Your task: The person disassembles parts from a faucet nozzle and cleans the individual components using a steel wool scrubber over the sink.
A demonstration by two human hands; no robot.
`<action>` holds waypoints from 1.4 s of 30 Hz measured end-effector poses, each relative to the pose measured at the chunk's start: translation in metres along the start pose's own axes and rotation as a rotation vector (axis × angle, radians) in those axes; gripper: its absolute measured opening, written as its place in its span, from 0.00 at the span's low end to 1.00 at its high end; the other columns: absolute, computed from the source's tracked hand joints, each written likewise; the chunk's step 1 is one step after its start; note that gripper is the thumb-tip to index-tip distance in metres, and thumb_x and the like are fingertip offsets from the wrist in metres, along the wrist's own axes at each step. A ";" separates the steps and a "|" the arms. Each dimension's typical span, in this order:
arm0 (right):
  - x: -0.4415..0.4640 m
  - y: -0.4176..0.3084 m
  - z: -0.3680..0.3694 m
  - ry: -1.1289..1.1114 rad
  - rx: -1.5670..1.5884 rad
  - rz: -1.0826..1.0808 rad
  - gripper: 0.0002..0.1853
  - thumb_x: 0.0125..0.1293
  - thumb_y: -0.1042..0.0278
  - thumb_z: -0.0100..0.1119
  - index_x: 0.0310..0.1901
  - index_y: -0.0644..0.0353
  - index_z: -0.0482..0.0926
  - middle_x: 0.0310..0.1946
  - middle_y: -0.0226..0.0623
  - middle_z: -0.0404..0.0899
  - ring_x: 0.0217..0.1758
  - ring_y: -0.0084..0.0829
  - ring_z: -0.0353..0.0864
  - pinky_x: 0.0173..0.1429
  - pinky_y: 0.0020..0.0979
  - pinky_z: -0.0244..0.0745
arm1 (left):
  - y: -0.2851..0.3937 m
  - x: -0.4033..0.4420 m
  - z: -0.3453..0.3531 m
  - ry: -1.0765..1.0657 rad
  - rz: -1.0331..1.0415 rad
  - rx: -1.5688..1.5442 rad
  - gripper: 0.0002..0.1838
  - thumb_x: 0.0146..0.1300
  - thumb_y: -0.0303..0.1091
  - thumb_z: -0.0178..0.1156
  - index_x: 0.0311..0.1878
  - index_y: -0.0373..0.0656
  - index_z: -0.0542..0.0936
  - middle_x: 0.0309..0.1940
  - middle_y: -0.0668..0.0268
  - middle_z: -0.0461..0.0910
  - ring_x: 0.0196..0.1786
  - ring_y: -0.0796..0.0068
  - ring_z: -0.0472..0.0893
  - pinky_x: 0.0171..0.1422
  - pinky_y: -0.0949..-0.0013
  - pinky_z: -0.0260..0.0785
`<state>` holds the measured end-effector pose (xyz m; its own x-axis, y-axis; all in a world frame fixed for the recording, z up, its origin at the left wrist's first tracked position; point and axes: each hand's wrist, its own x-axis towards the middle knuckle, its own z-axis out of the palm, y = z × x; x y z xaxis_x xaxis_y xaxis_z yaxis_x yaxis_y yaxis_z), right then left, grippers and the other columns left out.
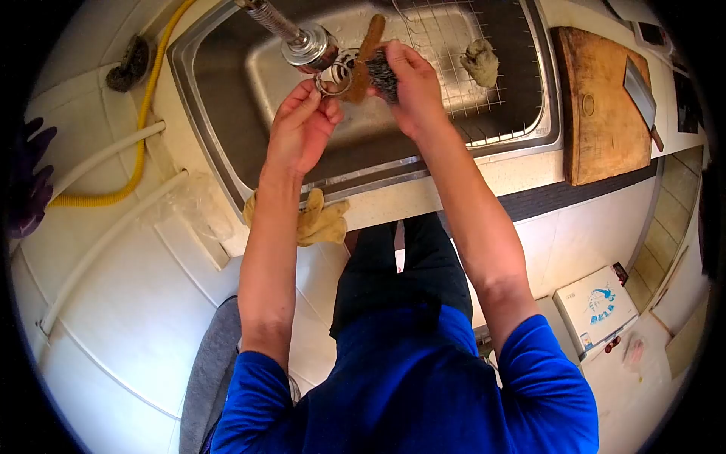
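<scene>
Over the sink (pixel 253 163), my left hand (pixel 304 129) pinches a thin metal ring (pixel 333 79) between thumb and fingers. My right hand (pixel 414 87) is closed on a dark, coarse scouring pad (pixel 383 74), held just right of the ring. Between the hands is a long brown piece (pixel 366 64), whose kind I cannot make out; it lies close to the pad and ring. A chrome faucet (pixel 308 49) with a coiled spring neck hangs directly above my left hand.
A wire rack (pixel 450 98) with a pale sponge-like lump (pixel 480 63) is in the sink's right part. Farther right, a knife (pixel 640 92) lies on a wooden cutting board (pixel 597 129). Yellow gloves (pixel 323 218) drape over the front edge. A yellow hose (pixel 144 125) runs at left.
</scene>
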<state>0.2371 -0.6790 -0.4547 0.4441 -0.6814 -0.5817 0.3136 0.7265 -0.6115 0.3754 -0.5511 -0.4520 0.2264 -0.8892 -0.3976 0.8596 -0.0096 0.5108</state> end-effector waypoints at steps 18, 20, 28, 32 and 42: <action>-0.019 0.001 0.034 -0.214 -0.454 -0.186 0.12 0.65 0.72 0.66 0.48 0.66 0.82 0.38 0.36 0.82 0.40 0.23 0.80 0.46 0.25 0.77 | 0.004 0.016 0.020 0.078 -0.022 0.062 0.12 0.73 0.42 0.47 0.46 0.43 0.71 0.35 0.66 0.74 0.29 0.72 0.70 0.34 0.68 0.62; -0.007 0.017 0.028 -0.162 -0.354 -0.233 0.13 0.64 0.72 0.66 0.49 0.67 0.81 0.37 0.36 0.82 0.39 0.23 0.80 0.45 0.25 0.77 | 0.003 0.019 0.015 0.075 -0.039 0.044 0.13 0.73 0.44 0.46 0.44 0.43 0.71 0.32 0.66 0.73 0.27 0.73 0.67 0.32 0.68 0.59; -0.016 0.008 0.039 -0.019 -0.433 -0.303 0.12 0.62 0.71 0.68 0.45 0.66 0.79 0.37 0.43 0.81 0.41 0.32 0.83 0.46 0.30 0.78 | -0.012 0.040 -0.012 -0.238 -0.162 -0.145 0.21 0.73 0.54 0.42 0.52 0.51 0.77 0.35 0.71 0.77 0.25 0.77 0.68 0.27 0.70 0.58; -0.011 0.020 0.035 -0.092 -0.872 -0.736 0.12 0.57 0.74 0.65 0.44 0.64 0.79 0.40 0.49 0.78 0.47 0.50 0.79 0.52 0.41 0.75 | -0.023 0.036 0.014 0.279 -0.081 0.225 0.22 0.71 0.57 0.44 0.48 0.52 0.77 0.35 0.74 0.78 0.30 0.79 0.74 0.28 0.72 0.61; -0.010 0.018 0.040 -0.157 -0.938 -0.789 0.08 0.58 0.75 0.65 0.39 0.67 0.82 0.38 0.45 0.81 0.41 0.42 0.82 0.47 0.35 0.77 | -0.029 0.033 0.027 0.358 0.056 0.165 0.18 0.73 0.54 0.45 0.46 0.52 0.77 0.38 0.75 0.78 0.41 0.79 0.78 0.42 0.73 0.71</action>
<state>0.2716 -0.6551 -0.4388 0.5225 -0.8390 0.1520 -0.1524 -0.2673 -0.9515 0.3451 -0.5924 -0.4593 0.4411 -0.6750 -0.5914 0.7627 -0.0653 0.6434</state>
